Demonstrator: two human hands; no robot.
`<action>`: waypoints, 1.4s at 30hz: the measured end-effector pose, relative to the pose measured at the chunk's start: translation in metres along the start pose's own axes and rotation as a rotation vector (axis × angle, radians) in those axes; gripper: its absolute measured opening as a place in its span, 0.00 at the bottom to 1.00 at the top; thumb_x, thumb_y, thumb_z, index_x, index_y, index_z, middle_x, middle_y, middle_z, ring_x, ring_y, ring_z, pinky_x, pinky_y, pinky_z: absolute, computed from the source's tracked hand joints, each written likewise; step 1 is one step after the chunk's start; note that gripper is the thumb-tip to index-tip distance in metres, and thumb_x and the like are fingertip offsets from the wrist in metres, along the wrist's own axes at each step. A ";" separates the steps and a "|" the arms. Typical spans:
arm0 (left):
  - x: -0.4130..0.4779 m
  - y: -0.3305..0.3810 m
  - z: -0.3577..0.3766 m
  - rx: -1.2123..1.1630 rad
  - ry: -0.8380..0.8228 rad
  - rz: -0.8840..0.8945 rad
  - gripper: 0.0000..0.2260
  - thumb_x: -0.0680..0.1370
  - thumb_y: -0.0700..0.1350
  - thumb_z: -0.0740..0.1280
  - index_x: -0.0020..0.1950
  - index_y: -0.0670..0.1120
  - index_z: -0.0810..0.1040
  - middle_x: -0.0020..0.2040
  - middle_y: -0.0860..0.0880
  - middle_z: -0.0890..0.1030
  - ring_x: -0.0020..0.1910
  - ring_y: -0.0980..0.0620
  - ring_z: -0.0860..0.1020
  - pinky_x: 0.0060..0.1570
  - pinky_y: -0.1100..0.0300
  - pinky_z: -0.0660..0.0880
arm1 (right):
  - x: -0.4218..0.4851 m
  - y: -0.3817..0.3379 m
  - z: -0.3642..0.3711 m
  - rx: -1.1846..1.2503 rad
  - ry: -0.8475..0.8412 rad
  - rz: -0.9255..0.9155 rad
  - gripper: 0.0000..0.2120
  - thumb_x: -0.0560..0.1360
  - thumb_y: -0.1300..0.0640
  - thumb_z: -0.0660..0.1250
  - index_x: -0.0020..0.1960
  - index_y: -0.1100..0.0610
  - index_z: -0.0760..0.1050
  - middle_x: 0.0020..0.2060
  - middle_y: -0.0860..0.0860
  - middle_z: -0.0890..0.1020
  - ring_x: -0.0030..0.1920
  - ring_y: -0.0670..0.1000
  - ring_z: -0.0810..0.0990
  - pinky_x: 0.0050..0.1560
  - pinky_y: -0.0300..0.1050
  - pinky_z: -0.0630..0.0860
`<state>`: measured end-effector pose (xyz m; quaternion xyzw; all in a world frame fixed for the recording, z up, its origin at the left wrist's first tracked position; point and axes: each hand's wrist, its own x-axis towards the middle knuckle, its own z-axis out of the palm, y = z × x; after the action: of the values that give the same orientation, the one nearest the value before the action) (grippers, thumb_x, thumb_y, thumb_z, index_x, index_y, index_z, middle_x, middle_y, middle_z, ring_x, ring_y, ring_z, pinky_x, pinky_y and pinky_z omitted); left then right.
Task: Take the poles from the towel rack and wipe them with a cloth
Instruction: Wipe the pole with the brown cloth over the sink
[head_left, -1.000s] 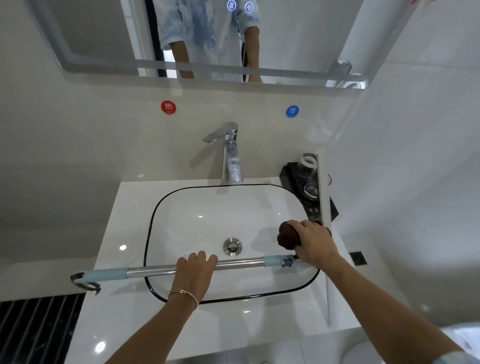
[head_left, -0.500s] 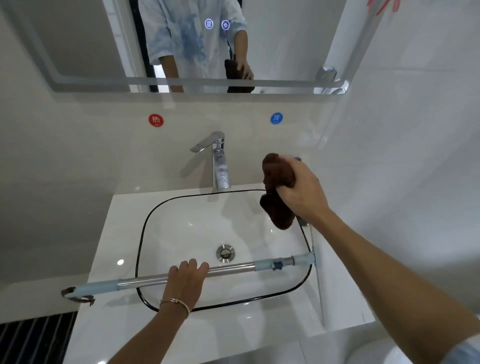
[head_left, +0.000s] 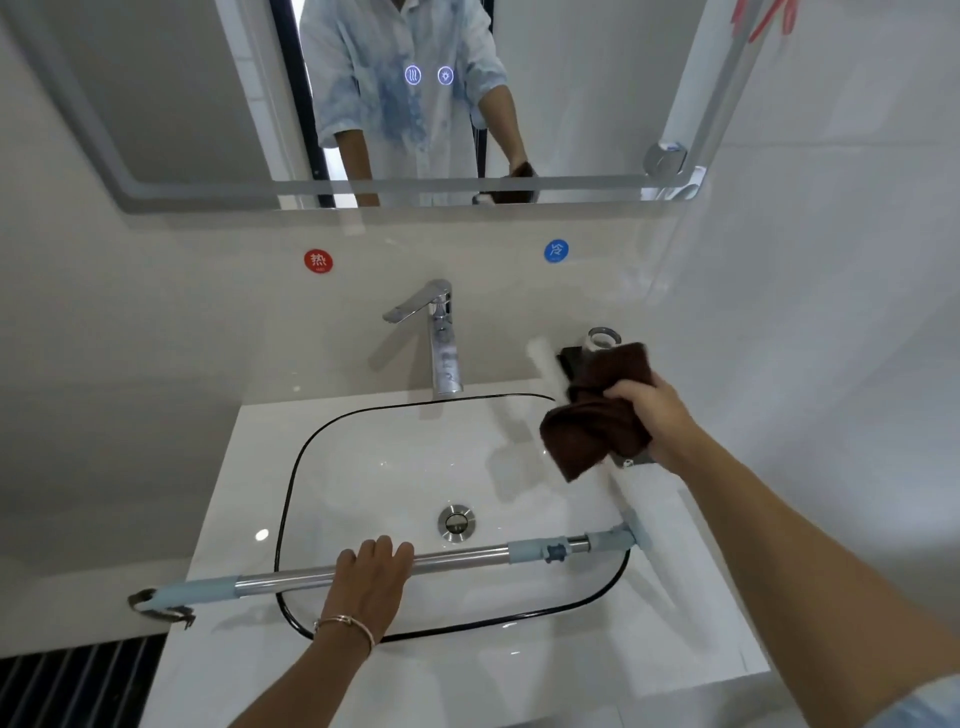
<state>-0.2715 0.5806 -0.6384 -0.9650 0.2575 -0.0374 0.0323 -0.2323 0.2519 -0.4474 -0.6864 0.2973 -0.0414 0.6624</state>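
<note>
A metal pole (head_left: 457, 559) with light-blue ends lies across the front of the sink basin (head_left: 311, 447). Its right end touches the side wall and its hooked left end sticks out past the counter. My left hand (head_left: 371, 582) grips the pole near its middle. My right hand (head_left: 654, 418) holds a crumpled brown cloth (head_left: 592, 421) above the basin's right rim, well clear of the pole.
A chrome faucet (head_left: 441, 338) stands behind the basin. A black tray (head_left: 569, 361) with a glass (head_left: 603, 339) sits at the back right, partly hidden by the cloth. A mirror (head_left: 208, 93) hangs above. A dark floor grate (head_left: 78, 686) is at the lower left.
My right hand lifted the brown cloth from beside the pole's right end up over the basin, then lowered it towards the right rim. The left hand and pole stayed put.
</note>
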 end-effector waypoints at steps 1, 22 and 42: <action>0.000 0.000 0.000 -0.006 -0.001 -0.007 0.28 0.56 0.40 0.80 0.43 0.47 0.64 0.31 0.47 0.71 0.27 0.47 0.71 0.28 0.56 0.68 | -0.004 0.000 0.008 -0.034 -0.101 -0.001 0.12 0.70 0.68 0.65 0.51 0.55 0.77 0.41 0.56 0.82 0.38 0.55 0.80 0.37 0.45 0.77; 0.003 -0.048 -0.029 -0.245 -0.415 -0.070 0.16 0.76 0.66 0.56 0.47 0.54 0.67 0.37 0.55 0.66 0.52 0.50 0.77 0.41 0.58 0.62 | -0.077 0.089 0.105 -0.432 -0.202 -0.279 0.24 0.67 0.62 0.66 0.55 0.36 0.70 0.49 0.38 0.79 0.51 0.45 0.78 0.55 0.42 0.73; 0.005 -0.057 -0.035 -0.127 -0.484 -0.045 0.22 0.75 0.67 0.57 0.53 0.50 0.74 0.52 0.47 0.80 0.53 0.46 0.78 0.43 0.58 0.64 | -0.075 0.133 0.105 -1.045 -0.134 -0.367 0.36 0.69 0.50 0.67 0.72 0.44 0.56 0.60 0.49 0.73 0.55 0.54 0.77 0.53 0.50 0.76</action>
<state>-0.2420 0.6262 -0.5984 -0.9514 0.2224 0.2105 0.0314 -0.2940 0.3869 -0.5590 -0.9652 0.1112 0.0406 0.2332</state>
